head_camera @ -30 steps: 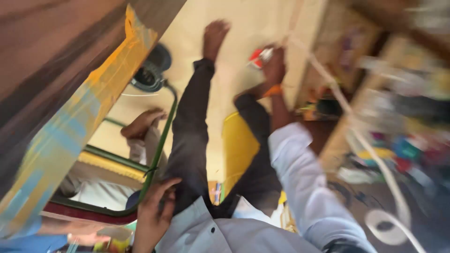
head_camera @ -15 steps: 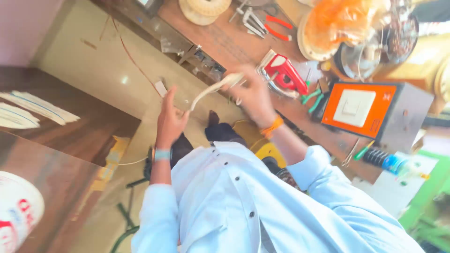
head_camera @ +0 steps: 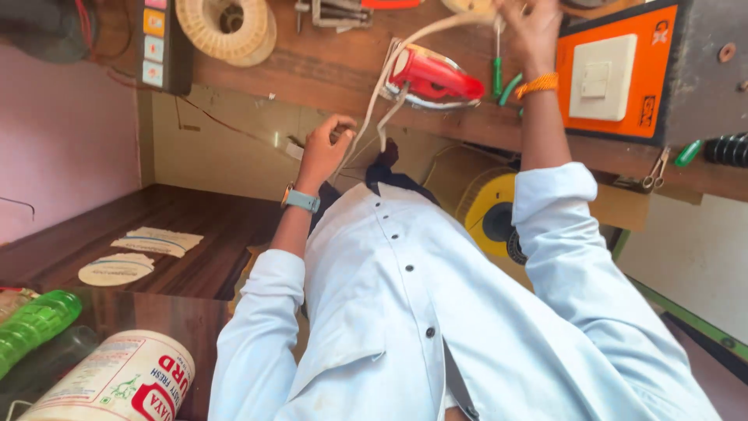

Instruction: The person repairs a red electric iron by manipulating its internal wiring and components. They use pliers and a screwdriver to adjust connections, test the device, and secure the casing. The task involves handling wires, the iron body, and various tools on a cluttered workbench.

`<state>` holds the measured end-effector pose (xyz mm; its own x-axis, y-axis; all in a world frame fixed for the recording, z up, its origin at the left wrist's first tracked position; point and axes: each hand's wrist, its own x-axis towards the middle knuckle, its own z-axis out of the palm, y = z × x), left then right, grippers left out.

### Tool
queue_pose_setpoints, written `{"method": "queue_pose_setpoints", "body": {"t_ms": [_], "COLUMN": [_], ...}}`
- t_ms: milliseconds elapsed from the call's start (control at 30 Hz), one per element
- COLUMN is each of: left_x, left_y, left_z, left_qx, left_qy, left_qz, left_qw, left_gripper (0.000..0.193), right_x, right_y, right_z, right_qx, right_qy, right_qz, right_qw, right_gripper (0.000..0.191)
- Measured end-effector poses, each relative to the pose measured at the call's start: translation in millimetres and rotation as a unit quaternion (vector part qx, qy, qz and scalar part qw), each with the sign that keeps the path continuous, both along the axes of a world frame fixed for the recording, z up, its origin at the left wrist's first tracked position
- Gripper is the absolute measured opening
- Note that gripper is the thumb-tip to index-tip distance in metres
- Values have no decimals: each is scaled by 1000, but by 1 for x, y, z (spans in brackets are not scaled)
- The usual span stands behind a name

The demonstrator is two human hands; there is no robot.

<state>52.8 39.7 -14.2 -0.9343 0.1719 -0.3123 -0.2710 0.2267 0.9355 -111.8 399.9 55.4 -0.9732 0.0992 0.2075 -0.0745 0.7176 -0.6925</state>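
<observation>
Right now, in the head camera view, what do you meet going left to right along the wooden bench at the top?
Pale wire spool → left hand on the white cord → red clothes iron → right hand → orange switch box.

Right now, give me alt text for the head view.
The left hand and right hand hold a pale flat cord running past a red clothes iron on a wooden workbench, beside an orange switch panel.

A wire spool (head_camera: pixel 226 27), orange switch box (head_camera: pixel 612 74), green bottle (head_camera: pixel 35 327)
</observation>
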Motion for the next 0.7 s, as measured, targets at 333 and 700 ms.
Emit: {"method": "queue_pose_setpoints", "body": {"t_ms": [333, 700], "left_x": [1, 19], "left_y": [-7, -127], "left_z": [24, -7], "left_qx": [-49, 120], "left_qy": [-50, -139], "left_qz": [-8, 194], "left_qw": [998, 964], "left_gripper": [18, 16], "right_x": [40, 225], "right_y": [15, -99], "right_z": [-34, -27], "right_qx": [-55, -312], "right_qy": [-84, -230], "right_qz": [-65, -84], "right_qw": [993, 918], "right_gripper": [36, 16]}}
